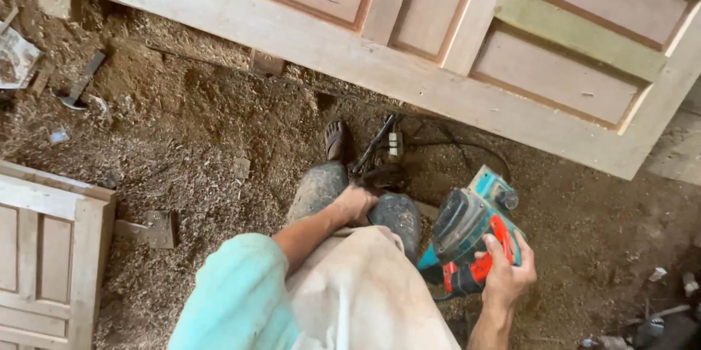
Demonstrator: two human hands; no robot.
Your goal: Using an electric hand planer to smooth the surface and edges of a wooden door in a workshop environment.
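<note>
Teal power planer (pixel 471 227) with red handle and dark rounded housing: held low at the person's right side, above the sawdust floor (pixel 204 138), just right of the knees. Right hand (pixel 505 271): fingers clenched around the red handle. Left hand (pixel 355 202): resting on the left knee, fingers curled, holding nothing that shows. Black cable (pixel 445 147): running over the floor from beyond the planer toward a small white plug block (pixel 395 143). Sandalled foot (pixel 336 139): planted in the shavings ahead of the knees. Panelled wooden door (pixel 409 65): lying across the top of the view, pale unfinished frame. Second panelled piece (pixel 44 255): at lower left.
</note>
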